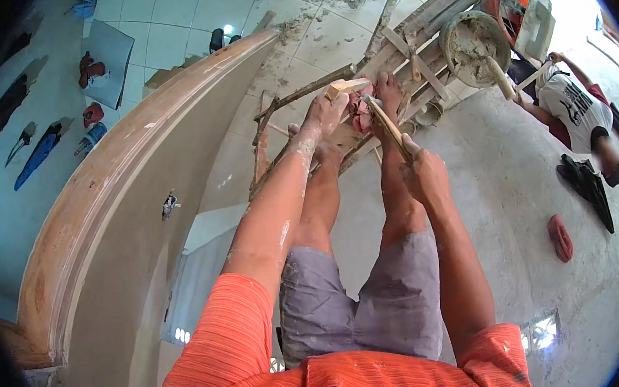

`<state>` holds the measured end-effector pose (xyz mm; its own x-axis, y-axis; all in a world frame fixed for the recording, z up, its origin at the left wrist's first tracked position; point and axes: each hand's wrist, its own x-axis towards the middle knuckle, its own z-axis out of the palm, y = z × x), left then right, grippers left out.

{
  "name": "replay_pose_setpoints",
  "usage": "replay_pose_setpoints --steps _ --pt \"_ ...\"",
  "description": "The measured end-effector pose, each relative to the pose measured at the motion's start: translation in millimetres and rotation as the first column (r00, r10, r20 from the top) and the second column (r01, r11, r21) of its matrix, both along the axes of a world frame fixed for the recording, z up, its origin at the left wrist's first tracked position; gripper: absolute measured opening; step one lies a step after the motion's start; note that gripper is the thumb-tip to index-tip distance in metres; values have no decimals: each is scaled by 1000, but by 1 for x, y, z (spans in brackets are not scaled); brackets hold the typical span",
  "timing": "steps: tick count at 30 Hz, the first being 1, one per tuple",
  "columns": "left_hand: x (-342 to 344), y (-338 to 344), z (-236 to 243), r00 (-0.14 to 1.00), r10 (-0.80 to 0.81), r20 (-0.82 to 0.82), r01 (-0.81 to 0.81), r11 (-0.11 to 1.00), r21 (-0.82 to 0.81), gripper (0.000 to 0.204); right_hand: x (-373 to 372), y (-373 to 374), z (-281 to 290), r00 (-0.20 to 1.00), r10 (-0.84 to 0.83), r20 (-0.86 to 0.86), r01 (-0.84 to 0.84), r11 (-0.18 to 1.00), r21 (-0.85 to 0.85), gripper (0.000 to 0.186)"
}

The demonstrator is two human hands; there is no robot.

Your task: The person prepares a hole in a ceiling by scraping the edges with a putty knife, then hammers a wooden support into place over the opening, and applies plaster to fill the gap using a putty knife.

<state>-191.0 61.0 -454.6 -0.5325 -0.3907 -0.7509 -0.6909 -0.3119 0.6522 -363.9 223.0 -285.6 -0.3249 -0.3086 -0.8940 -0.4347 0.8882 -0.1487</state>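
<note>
My left hand [324, 117] grips a pale wooden block [345, 87] and holds it out in front of me. My right hand [421, 172] is closed around the wooden handle of a long tool [387, 124]. The tool's far end reaches a reddish lump [359, 114] just right of the left hand. What that lump is, I cannot tell. Both forearms are spattered with pale plaster. My bare legs and feet stand below on rough wooden planks [301, 92].
A curved plastered ledge [105, 188] sweeps along my left. Far below lies a tiled floor [166, 30] with scattered tools. At upper right a bucket of mortar [474, 44] rests on planks, with another person [572, 111] beside it. A red sandal [560, 238] lies on concrete.
</note>
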Motion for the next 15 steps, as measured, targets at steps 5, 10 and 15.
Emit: replay_pose_setpoints --steps 5,10,15 --pt "-2 -5 0 1000 -1 -5 1 1000 1 52 -13 18 -10 1000 31 8 -30 996 -83 70" --pt "2 -8 -7 997 80 19 -81 996 37 52 -17 26 -26 997 -4 79 21 977 -212 70" --pt "-13 -27 11 942 335 2 -335 942 -10 53 -18 28 -38 999 34 8 -32 986 -163 68"
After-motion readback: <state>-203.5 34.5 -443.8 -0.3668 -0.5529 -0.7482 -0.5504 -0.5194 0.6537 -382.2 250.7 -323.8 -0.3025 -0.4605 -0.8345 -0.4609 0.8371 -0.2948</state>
